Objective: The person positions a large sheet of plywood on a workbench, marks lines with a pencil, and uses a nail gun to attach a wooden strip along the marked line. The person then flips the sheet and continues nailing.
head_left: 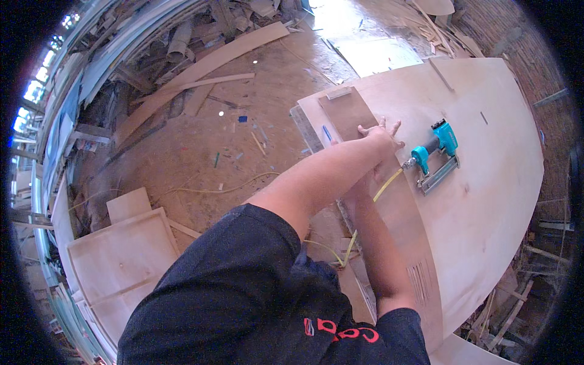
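Observation:
My left hand [382, 131] lies with fingers spread on a brown thin wooden strip [350, 112], which rests along the left side of a large pale plywood sheet [480, 201]. My right forearm [380, 249] passes beneath my left one. The right hand is mostly hidden behind the left forearm, so its grip does not show. Close to the crossed arms, a blue pen [326, 132] lies by the sheet's left edge. A teal nail gun [439, 148] lies on its side on the plywood, right of my left hand, with a yellow air hose [388, 184] attached.
A small wood block [339, 93] sits at the strip's far end. Long curved boards [201, 73] and scrap litter the floor at far left. A framed wooden panel [125, 258] stands at lower left. Stacked sheets [97, 73] line the left side. The hose trails across the floor.

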The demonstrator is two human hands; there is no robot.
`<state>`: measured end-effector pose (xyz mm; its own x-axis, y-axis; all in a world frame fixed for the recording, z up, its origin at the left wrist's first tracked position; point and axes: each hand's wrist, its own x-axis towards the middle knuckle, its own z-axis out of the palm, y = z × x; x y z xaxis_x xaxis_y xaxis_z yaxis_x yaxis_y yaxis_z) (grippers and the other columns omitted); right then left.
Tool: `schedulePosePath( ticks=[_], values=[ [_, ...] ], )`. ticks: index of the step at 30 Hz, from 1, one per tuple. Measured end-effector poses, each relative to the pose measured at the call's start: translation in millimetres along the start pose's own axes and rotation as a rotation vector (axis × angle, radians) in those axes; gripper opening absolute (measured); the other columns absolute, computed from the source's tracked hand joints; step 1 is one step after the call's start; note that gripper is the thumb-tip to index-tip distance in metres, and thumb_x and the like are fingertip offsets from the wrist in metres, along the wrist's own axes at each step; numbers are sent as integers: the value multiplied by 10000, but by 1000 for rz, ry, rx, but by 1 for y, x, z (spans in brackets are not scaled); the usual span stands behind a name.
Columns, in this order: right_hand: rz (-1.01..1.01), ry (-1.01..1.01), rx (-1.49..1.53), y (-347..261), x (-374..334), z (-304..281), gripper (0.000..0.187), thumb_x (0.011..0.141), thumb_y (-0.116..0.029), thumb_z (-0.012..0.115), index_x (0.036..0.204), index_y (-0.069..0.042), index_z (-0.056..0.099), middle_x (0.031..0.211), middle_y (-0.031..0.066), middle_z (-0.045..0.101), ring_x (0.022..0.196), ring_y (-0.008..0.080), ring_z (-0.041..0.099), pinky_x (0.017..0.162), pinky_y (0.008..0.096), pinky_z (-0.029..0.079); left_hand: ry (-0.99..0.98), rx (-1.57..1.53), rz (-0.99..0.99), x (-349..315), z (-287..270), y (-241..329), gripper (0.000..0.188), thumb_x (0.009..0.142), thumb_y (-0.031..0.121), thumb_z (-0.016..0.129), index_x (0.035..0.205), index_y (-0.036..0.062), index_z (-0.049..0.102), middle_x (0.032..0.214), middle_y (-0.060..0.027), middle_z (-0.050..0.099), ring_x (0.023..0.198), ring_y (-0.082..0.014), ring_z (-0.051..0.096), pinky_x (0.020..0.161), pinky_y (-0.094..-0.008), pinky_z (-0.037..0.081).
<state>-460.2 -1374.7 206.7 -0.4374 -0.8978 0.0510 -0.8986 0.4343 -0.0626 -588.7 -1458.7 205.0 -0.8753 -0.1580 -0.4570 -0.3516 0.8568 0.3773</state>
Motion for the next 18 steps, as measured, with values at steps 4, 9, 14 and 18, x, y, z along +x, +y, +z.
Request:
schedulePosePath(
  ticks=[4, 9, 14, 18],
  values=[
    [56, 51, -24, 14, 33, 14, 358, 892, -181, 670, 1245, -125, 683, 989, 123, 776, 783, 345, 758, 701, 491, 607, 88, 130, 101, -7, 11, 11, 1011, 753, 418, 894, 1572, 575, 322, 1779, -42, -110, 1599, -509, 33, 980, -940, 273],
    [126, 50, 36, 22, -42, -21, 250, 908, -198, 629, 1125, -104, 712, 882, 133, 772, 735, 331, 759, 689, 508, 603, 53, 304, 243, -55, -19, 19, 1413, 411, 434, 1053, 1612, 525, 312, 1775, -148, -76, 1564, -563, 150, 1154, -778, 322],
    [430, -21, 109, -8, -133, -122, 198, 894, -179, 672, 1052, -98, 760, 792, 139, 748, 694, 339, 741, 635, 463, 591, -80, 516, 257, -52, -42, 20, 1585, 383, 582, 1035, 1678, 449, 132, 1736, -278, -90, 1520, -634, 158, 1188, -711, 335],
    [464, 240, 393, 4, -179, -144, 197, 916, -127, 664, 1066, -75, 779, 807, 167, 737, 735, 356, 739, 663, 453, 583, -74, 514, 252, -63, -45, 25, 1567, 408, 626, 1014, 1683, 432, 124, 1736, -274, -90, 1511, -648, 153, 1190, -698, 343]
  ],
)
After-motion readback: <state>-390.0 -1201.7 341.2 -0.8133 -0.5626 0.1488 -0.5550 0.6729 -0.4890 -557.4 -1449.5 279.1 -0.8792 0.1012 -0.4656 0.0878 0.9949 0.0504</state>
